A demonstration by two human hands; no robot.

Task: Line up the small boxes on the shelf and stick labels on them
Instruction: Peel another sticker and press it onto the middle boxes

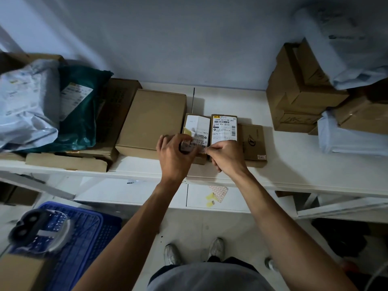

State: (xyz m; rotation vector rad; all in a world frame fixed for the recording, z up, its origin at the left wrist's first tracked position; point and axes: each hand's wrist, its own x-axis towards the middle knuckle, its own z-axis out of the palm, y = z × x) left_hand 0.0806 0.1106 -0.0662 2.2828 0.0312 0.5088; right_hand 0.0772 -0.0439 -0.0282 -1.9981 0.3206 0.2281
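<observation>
Three small brown boxes stand side by side on the white shelf. The left small box carries a white shipping label with a yellow sticker on it. My left hand grips that box's near left corner. The middle small box has a white barcode label. My right hand rests closed over the near ends of the left and middle boxes, fingertips pinched at the left box's label edge. The right small box lies flat and bears only a small red mark.
A larger brown box sits left of the row, with grey and green mail bags beyond it. Stacked cartons fill the right of the shelf. A lower shelf holds a label sheet. A blue crate stands on the floor.
</observation>
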